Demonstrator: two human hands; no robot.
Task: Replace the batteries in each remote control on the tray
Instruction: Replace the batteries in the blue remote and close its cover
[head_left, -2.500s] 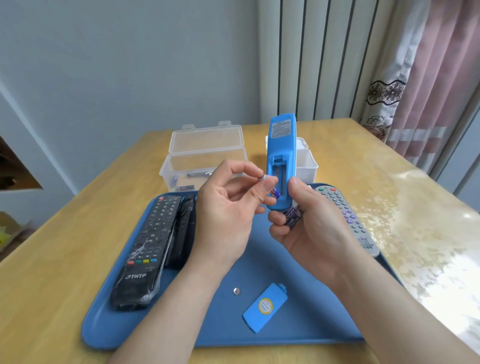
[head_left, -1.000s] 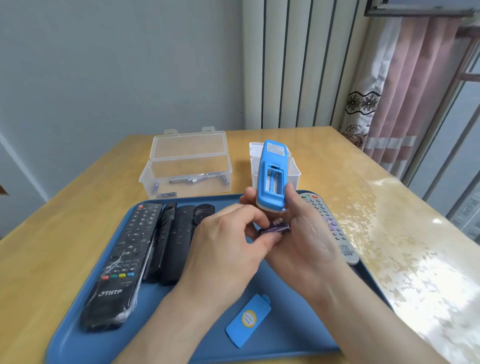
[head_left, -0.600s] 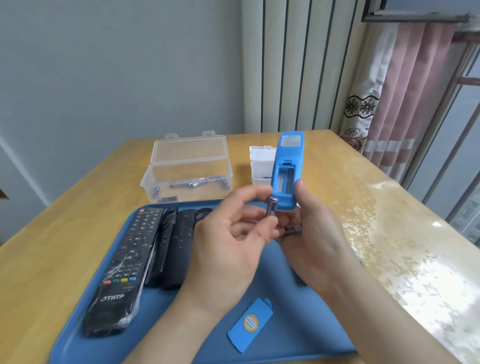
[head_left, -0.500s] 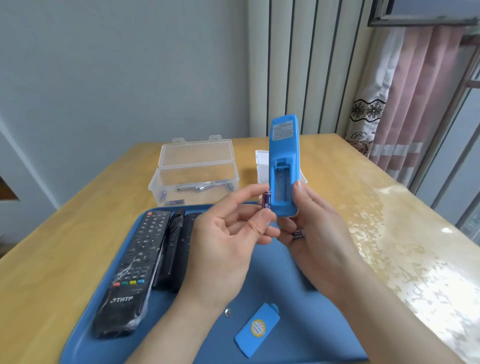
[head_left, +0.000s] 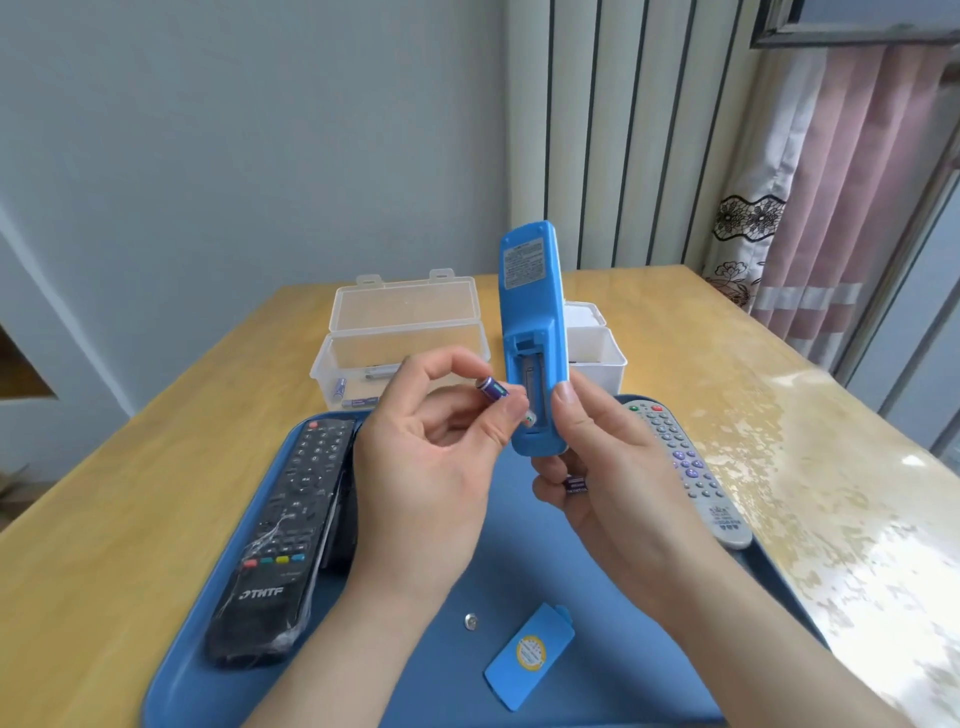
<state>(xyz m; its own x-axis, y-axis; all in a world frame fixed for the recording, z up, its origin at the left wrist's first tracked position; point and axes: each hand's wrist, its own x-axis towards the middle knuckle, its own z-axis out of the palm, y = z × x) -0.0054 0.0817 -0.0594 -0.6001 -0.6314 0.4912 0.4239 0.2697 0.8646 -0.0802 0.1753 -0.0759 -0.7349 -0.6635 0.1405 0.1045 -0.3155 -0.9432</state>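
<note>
left hand (head_left: 431, 467): pinches a purple battery (head_left: 491, 388) beside the open compartment;
right hand (head_left: 608, 467): grips the upright blue remote (head_left: 532, 312), a second battery (head_left: 575, 485) in its palm

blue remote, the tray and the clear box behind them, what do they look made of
Blue remote: looks like moulded hard plastic with a soft sheen and a one-piece battery bay.
Tray: probably plastic too, smooth uniform blue with a rounded rim.
Clear box: translucent plastic; batteries inside show through its wall.
</note>
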